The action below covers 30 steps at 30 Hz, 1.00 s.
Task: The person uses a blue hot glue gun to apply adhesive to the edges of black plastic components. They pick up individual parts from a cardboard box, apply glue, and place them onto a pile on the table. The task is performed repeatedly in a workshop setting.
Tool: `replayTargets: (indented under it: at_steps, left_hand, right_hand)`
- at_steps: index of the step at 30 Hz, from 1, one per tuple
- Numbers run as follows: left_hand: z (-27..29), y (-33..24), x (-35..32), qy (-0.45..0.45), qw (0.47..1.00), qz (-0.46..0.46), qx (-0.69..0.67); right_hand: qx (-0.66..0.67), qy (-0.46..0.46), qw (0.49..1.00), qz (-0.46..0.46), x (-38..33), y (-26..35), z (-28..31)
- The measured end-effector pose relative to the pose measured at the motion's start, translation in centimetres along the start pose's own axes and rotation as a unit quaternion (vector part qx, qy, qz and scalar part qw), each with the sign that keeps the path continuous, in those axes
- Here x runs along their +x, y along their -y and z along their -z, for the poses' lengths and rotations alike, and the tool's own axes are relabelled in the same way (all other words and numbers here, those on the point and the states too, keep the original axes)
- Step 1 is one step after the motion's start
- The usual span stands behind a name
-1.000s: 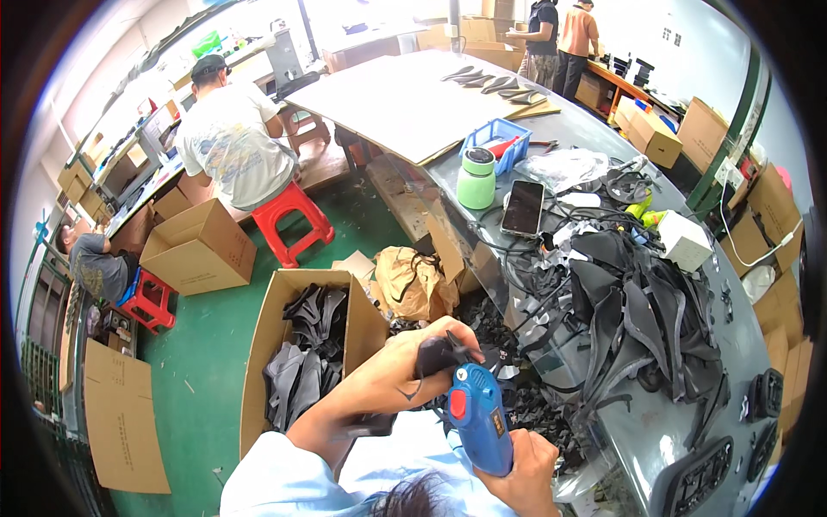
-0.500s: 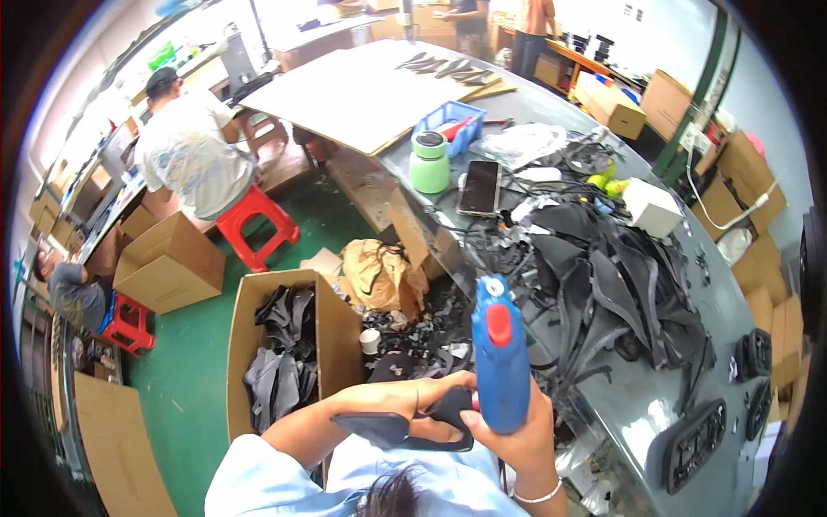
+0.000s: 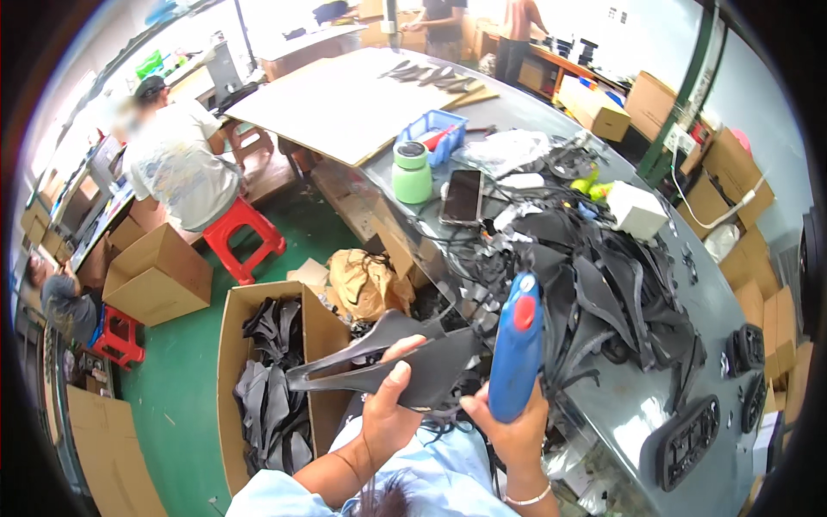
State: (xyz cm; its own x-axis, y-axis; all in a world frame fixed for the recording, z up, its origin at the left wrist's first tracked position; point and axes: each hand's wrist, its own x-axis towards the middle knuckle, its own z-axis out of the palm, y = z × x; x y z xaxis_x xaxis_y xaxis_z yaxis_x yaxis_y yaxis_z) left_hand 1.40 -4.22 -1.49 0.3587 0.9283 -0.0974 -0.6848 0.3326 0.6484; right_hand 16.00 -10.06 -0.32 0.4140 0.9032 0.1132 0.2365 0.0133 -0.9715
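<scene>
Tilted in front of my body is a black, curved, bicycle-saddle-shaped piece (image 3: 435, 372) with a long slot and a narrow end pointing left. My left hand (image 3: 389, 422) grips it from below, thumb on top. Close to its right side, my right hand (image 3: 517, 435) is wrapped round a blue handheld power tool (image 3: 514, 366) with a red button, held upright. The tool's working end is hard to make out. Similar black pieces lie in a heap (image 3: 603, 293) on the grey table (image 3: 620, 414), and more fill an open cardboard box (image 3: 332, 362) at the left.
A green jar (image 3: 412, 177), a phone (image 3: 463, 196), a blue basket (image 3: 441, 142) and a white box (image 3: 637, 209) stand on the table. Black molded trays (image 3: 689, 444) lie at its right. A person sits on a red stool (image 3: 245, 237); others are farther back.
My left hand has raised the black piece and turned it, so its slotted shape now shows. The tool has shifted slightly right. The view has moved a little.
</scene>
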Motion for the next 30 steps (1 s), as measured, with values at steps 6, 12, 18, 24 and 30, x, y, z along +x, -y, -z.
replayTargets:
  at_steps: [6,12,18,24,30]
  left_hand:
    - [0.5,-3.2,0.1,-0.001,0.991,-0.135,0.015]
    - [1.0,-3.3,0.2,0.004,0.977,-0.207,0.039]
    - [1.5,-3.6,0.5,0.075,0.961,-0.245,0.1]
    - [2.4,-5.8,0.5,0.09,0.974,-0.158,0.137]
    - [0.9,-9.7,0.5,0.036,0.983,-0.066,0.167]
  right_hand:
    - [-0.228,0.048,0.959,0.163,-2.5,-1.7,-0.1]
    - [-0.223,0.072,0.956,0.174,-3.0,-1.2,-0.3]
    - [-0.217,0.082,0.956,0.178,-3.1,-0.6,0.1]
    - [-0.234,0.083,0.949,0.196,-3.1,-0.6,0.5]
    - [-0.314,0.059,0.912,0.257,-3.3,-1.3,0.5]
